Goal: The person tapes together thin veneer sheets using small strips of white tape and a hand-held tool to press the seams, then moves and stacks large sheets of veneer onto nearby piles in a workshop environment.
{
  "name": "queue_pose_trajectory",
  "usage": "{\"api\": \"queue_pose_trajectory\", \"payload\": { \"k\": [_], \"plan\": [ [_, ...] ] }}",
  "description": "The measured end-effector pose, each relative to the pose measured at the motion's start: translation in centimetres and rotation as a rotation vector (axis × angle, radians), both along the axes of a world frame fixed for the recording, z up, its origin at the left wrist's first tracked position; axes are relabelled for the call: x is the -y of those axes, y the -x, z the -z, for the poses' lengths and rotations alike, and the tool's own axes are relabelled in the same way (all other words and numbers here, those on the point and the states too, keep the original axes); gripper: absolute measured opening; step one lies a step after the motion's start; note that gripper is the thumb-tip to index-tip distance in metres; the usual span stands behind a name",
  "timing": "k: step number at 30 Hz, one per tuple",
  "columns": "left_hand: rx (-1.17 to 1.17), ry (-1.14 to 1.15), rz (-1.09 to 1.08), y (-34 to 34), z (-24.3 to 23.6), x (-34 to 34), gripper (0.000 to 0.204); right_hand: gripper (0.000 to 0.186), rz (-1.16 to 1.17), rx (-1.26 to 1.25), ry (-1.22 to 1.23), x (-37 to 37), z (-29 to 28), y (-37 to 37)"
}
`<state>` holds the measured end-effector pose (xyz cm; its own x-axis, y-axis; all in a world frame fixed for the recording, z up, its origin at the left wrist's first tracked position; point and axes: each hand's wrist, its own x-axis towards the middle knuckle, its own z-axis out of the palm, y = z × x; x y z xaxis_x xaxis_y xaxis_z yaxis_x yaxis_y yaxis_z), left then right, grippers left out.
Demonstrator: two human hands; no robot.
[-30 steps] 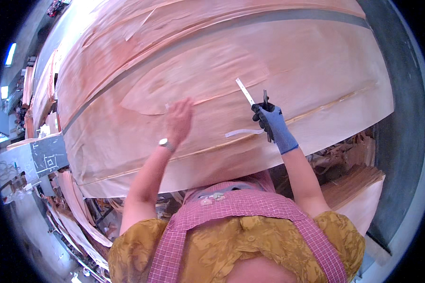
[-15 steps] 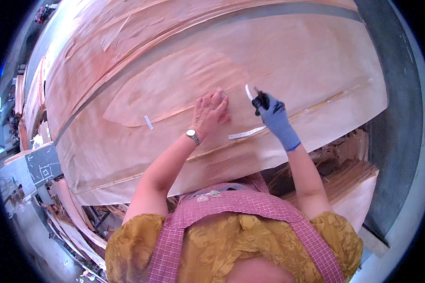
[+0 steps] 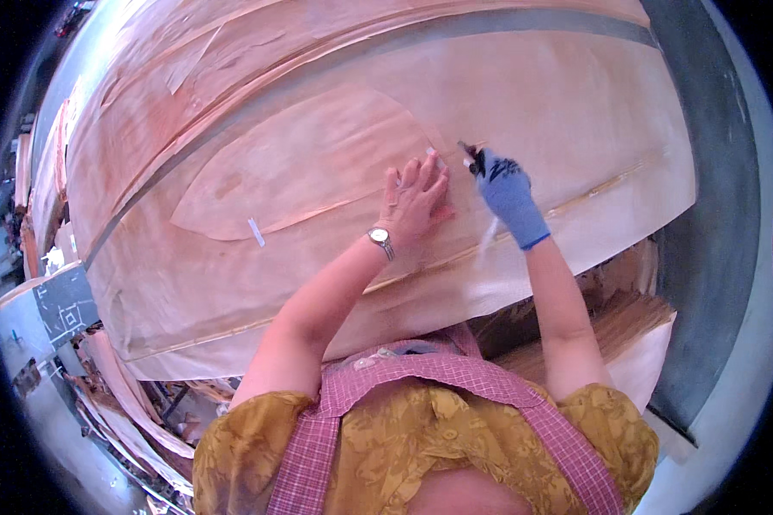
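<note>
My bare left hand (image 3: 416,199), a watch (image 3: 379,236) on its wrist, lies with fingers outstretched on a thin wood veneer sheet (image 3: 258,296). Its fingertips press by a small piece of white tape (image 3: 432,154) at the right edge of an oval veneer piece (image 3: 309,163). Another short tape strip (image 3: 256,232) crosses that piece's lower edge. Just to the right, my right hand (image 3: 502,182), in a blue-grey and black glove, is closed round a dark slim tool (image 3: 465,149) whose exact kind I cannot make out. A blurred white strip (image 3: 488,240) trails below the glove.
A long seam (image 3: 421,273) runs across the sheet near its front edge. Beyond a grey gap (image 3: 343,51) lie more veneer sheets (image 3: 146,112). Under the right front edge stands a veneer stack (image 3: 610,339). A grey box-like part (image 3: 70,305) sits at the left.
My left hand has slid right and slightly up along the oval piece toward its right edge. The white strip beside the right hand has swung and blurred; the view has shifted a little.
</note>
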<state>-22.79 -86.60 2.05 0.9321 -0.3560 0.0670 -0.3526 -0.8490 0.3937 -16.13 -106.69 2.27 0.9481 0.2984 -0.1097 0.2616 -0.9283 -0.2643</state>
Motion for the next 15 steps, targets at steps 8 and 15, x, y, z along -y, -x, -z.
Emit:
{"api": "queue_pose_trajectory", "payload": {
  "k": [8,15],
  "plan": [
    [0.016,0.367,-0.267,-6.6,0.8,-2.8,0.058,0.034,-0.173,-0.421,-0.536,-9.9,-1.6,-15.2],
    [0.198,-0.043,-0.421,-10.6,1.9,-3.5,0.060,0.047,-0.217,-0.172,-0.039,-11.4,-0.4,-17.1]
  ]
}}
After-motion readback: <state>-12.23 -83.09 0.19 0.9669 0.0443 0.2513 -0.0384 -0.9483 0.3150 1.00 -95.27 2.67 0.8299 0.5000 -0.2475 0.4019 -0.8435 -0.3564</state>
